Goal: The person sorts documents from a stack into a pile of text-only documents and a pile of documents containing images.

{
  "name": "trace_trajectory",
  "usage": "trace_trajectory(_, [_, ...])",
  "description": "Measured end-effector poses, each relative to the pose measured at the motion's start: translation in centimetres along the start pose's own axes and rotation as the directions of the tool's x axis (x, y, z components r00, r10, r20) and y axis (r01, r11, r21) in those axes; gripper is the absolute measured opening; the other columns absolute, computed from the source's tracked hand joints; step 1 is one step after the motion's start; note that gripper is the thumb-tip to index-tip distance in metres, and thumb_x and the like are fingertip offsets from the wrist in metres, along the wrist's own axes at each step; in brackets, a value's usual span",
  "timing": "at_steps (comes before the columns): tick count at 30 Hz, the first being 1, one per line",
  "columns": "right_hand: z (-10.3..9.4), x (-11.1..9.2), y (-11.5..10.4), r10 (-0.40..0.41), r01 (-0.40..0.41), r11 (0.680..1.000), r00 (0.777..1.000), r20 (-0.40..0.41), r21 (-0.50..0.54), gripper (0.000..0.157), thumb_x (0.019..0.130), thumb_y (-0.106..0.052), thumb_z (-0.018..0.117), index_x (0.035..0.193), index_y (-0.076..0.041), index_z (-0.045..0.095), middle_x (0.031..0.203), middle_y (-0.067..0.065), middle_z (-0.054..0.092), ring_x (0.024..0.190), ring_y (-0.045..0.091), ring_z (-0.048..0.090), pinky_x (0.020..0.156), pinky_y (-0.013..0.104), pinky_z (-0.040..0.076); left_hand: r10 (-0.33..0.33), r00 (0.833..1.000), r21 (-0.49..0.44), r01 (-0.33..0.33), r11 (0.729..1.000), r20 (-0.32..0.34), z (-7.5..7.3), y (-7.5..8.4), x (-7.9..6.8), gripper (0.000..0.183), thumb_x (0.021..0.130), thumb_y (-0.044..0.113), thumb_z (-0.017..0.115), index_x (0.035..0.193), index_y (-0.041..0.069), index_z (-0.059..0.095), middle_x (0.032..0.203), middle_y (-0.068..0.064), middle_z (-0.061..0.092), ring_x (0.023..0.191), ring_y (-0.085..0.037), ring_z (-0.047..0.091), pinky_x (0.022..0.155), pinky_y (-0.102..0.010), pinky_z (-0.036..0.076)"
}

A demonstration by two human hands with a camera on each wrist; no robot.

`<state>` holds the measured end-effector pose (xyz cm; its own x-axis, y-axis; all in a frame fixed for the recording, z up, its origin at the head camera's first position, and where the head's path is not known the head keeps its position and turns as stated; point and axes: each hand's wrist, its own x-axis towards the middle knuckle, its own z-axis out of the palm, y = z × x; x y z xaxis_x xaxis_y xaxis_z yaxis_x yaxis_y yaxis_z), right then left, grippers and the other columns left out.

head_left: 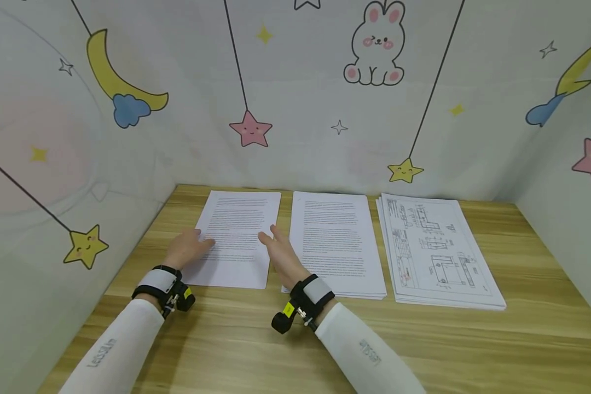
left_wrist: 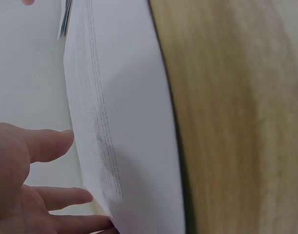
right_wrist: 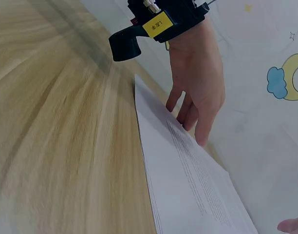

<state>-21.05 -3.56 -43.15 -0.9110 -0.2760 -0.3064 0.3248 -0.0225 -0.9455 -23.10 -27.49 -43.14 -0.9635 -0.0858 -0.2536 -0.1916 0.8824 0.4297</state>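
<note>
A printed sheet stack (head_left: 236,235) lies at the left of the table, covered in lines of text. My left hand (head_left: 189,249) is at its left edge, thumb reaching over the paper and fingertips right at the side of the stack. In the left wrist view, the fingers of the left hand (left_wrist: 22,180) are spread along that edge. My right hand (head_left: 285,257) hovers by the right edge of the same stack, fingers extended and slightly apart. Behind it lies a second text stack (head_left: 332,246), partly covered by the hand and wrist.
A third stack (head_left: 438,251) at the right bears technical drawings, its sheets slightly fanned at the left side. The wooden table (head_left: 226,339) meets a cartoon-printed curtain (head_left: 315,153) at the back and both sides. Each wrist wears a strapped camera (head_left: 283,322).
</note>
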Motion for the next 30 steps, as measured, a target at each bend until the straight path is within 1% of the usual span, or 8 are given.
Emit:
trace_trajectory(5, [0.7,0.2,-0.1,0.001,0.004,0.993,0.999,-0.042,0.117,0.07,0.102,-0.037,0.047,0.16,-0.012,0.017,0.169,0.007,0.011,0.157,0.028,0.009,0.126,0.051,0.014,0.001,1.0,0.032,-0.001,0.999,-0.011,0.3,0.6,-0.2,0.066,0.1,0.031,0.047,0.143,-0.018,0.035,0.146,-0.041,0.038,0.132,-0.054,0.045,0.106,-0.06,0.043])
trace_trajectory(8, [0.4,0.4,-0.2,0.009,0.005,0.972,0.998,-0.06,0.233,0.067,0.103,-0.031,0.045,0.159,-0.01,0.016,0.169,0.01,0.009,0.157,0.03,0.007,0.126,0.051,0.013,-0.009,1.0,0.039,0.009,0.999,-0.016,0.2,0.7,-0.4,0.066,0.1,0.031,0.046,0.143,-0.017,0.036,0.146,-0.04,0.039,0.132,-0.054,0.045,0.105,-0.06,0.044])
trace_trajectory(12, [-0.6,0.4,-0.1,0.05,-0.027,0.921,0.998,-0.049,0.388,0.062,0.105,-0.025,0.04,0.16,-0.01,0.015,0.166,0.019,0.012,0.154,0.038,0.016,0.124,0.051,0.021,-0.01,0.999,0.031,0.011,0.999,-0.03,0.2,0.4,-0.3,0.065,0.1,0.031,0.045,0.143,-0.017,0.036,0.145,-0.04,0.04,0.133,-0.053,0.044,0.106,-0.059,0.043])
trace_trajectory(15, [-1.3,0.6,0.1,0.1,-0.075,0.892,0.994,-0.035,0.446,0.06,0.105,-0.024,0.039,0.159,-0.008,0.017,0.162,0.026,0.021,0.149,0.041,0.027,0.119,0.049,0.032,-0.001,0.999,0.022,0.002,1.0,-0.048,0.2,0.1,-0.3,0.063,0.101,0.03,0.045,0.143,-0.017,0.038,0.145,-0.039,0.041,0.133,-0.053,0.044,0.106,-0.059,0.043])
trace_trajectory(20, [-1.7,0.8,0.3,0.177,-0.161,0.895,0.984,-0.002,0.417,0.055,0.102,-0.022,0.046,0.151,-0.002,0.031,0.15,0.027,0.039,0.136,0.037,0.044,0.109,0.043,0.043,-0.004,0.998,0.0,0.004,1.0,-0.063,0.2,-0.2,-0.4,0.061,0.101,0.029,0.044,0.142,-0.016,0.039,0.145,-0.038,0.043,0.133,-0.052,0.046,0.106,-0.058,0.044])
trace_trajectory(23, [-1.7,0.9,0.2,0.174,-0.177,0.907,0.984,0.043,0.383,0.051,0.102,-0.022,0.047,0.147,-0.002,0.036,0.148,0.025,0.042,0.133,0.034,0.048,0.108,0.042,0.043,-0.004,0.998,0.0,0.004,1.0,-0.066,0.2,0.0,-0.5,0.061,0.101,0.03,0.045,0.142,-0.015,0.041,0.145,-0.036,0.043,0.134,-0.051,0.045,0.107,-0.058,0.042])
trace_trajectory(26, [-1.6,0.9,0.3,0.162,-0.182,0.906,0.983,0.085,0.383,0.051,0.103,-0.021,0.044,0.149,-0.003,0.032,0.149,0.021,0.044,0.134,0.03,0.047,0.108,0.039,0.041,0.004,0.998,-0.012,-0.005,1.0,-0.06,0.3,0.4,-0.7,0.06,0.101,0.031,0.045,0.142,-0.014,0.042,0.146,-0.034,0.044,0.135,-0.05,0.044,0.109,-0.058,0.04])
trace_trajectory(30, [-1.5,0.9,0.8,0.163,-0.176,0.919,0.984,0.067,0.354,0.048,0.103,-0.019,0.045,0.148,-0.005,0.036,0.145,0.016,0.05,0.127,0.025,0.052,0.101,0.036,0.045,0.016,0.999,-0.055,-0.018,0.998,-0.033,0.7,1.1,-1.0,0.061,0.102,0.033,0.046,0.145,-0.01,0.041,0.148,-0.032,0.044,0.136,-0.047,0.045,0.108,-0.058,0.041])
